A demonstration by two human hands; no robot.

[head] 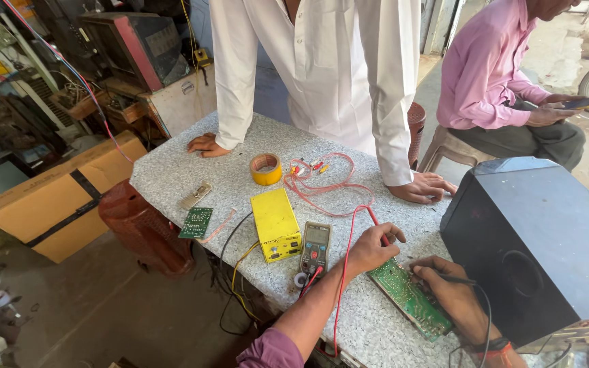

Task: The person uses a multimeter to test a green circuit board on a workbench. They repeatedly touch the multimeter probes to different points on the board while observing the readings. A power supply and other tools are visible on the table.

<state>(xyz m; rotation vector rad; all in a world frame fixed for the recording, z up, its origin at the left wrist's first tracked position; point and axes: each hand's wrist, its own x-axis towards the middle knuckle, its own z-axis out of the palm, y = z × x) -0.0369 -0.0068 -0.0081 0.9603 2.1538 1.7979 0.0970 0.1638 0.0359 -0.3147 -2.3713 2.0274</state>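
A: Hands first. Left hand (371, 249) is pinching the red probe (378, 227), fingers closed on it, tip coming down at the upper end of the board (409, 298). Right hand (452, 294) is gripping the black probe (448, 277), also closed, resting over the board's middle.

B: Which way is the board running?

A: Long axis is going diagonally, from upper left near the left hand down to lower right, toward the table (240, 170) edge. Both hands are sitting on it; the left is nearer the top end, the right nearer the lower half.

B: And the meter?

A: Meter (315, 247) is lying just left of the left hand, beside a yellow box (275, 223), red lead looping from it to the probe. A dark speaker (533, 238) is standing just right of the right hand.

B: Others nearby?

A: One person in white is leaning both hands on the far side of the table; another in pink is sitting apart.
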